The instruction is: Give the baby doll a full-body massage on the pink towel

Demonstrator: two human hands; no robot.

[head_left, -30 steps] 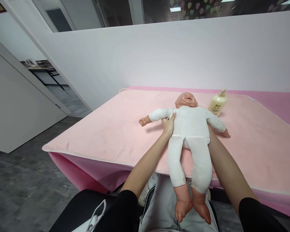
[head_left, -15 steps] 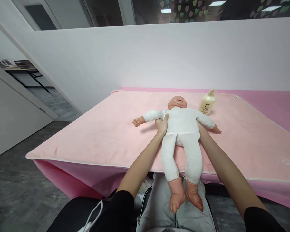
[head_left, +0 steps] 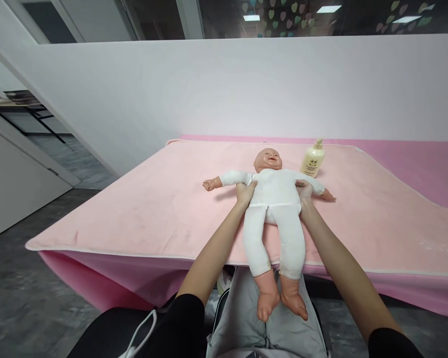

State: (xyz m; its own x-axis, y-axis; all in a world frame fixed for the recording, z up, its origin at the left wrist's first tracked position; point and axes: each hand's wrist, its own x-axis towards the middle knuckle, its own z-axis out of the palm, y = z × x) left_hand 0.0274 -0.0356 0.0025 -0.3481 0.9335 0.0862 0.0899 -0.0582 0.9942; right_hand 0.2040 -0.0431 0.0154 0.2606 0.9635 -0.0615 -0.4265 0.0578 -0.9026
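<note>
A baby doll [head_left: 275, 188] with a white cloth body and bare vinyl head, hands and feet lies face up on the pink blanket [head_left: 153, 209]. Its legs reach past the table's front edge, so the feet hang above my lap. My left hand [head_left: 246, 192] grips the doll's side under the arm on the left, thumb on the front. On the other side my right hand [head_left: 304, 191] holds it under the arm, thumb towards the chest. The remaining fingers of both hands are hidden behind the body. Both doll arms stretch outward.
A pale yellow pump bottle [head_left: 312, 159] stands behind the doll's arm on the right. Pink cloth [head_left: 414, 169] shows beneath the blanket. A white wall [head_left: 224, 89] rises behind the table. A white cable [head_left: 144, 330] lies by my left leg.
The doll's head has come up from a tipped-back pose, so its front shows more. My right thumb now shows at the doll's side. The view has shifted slightly.
</note>
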